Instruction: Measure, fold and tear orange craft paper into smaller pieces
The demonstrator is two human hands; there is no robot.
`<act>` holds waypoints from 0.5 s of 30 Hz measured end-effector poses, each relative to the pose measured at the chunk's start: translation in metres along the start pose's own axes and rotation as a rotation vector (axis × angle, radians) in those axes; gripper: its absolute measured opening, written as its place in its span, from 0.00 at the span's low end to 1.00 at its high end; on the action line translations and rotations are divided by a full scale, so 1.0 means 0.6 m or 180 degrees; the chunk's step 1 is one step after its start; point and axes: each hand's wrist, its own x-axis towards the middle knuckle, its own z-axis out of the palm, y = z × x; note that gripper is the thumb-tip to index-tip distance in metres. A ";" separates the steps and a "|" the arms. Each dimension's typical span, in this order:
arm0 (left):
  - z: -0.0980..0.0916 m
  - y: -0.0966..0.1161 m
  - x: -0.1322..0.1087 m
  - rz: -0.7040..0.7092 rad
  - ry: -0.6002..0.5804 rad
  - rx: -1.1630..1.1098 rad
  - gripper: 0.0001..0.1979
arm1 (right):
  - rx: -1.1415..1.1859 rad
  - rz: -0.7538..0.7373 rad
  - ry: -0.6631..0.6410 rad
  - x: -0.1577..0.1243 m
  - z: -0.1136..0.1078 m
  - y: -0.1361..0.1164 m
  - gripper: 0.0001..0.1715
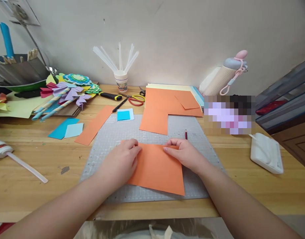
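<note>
A squarish sheet of orange paper (157, 169) lies over the cutting mat (192, 186) in front of me. My left hand (127, 157) is at its upper left, fingers curled and closed on the paper's edge. At the upper right corner, my right hand (184, 152) pinches the same sheet between thumb and fingers. A dark pencil (186, 134) lies just beyond my right hand. Further back, an L-shaped orange sheet (154, 116) overlaps the mat, and small blue paper squares (123, 115) rest near the mat's far left corner.
An orange strip (95, 125) and blue paper pieces (64, 128) lie left. Behind are a cutter knife (110, 96), scissors (137, 99) and a paper cup (121, 83) of glue sticks. A glue gun (2, 147) sits far left, a white case (266, 153) right, a bottle (219, 78) back right.
</note>
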 end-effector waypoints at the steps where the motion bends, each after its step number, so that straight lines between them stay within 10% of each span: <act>1: 0.006 0.004 -0.001 -0.0036 -0.0025 0.0020 0.18 | -0.0151 -0.0032 0.0080 0.000 -0.001 0.002 0.12; 7: 0.029 -0.004 -0.005 -0.0033 -0.0056 0.0113 0.20 | -0.1369 -0.0472 0.0938 -0.005 -0.018 0.026 0.11; 15: 0.038 -0.001 0.002 -0.0045 -0.0071 0.0220 0.25 | -0.2049 -0.0558 0.0838 -0.012 -0.016 0.026 0.06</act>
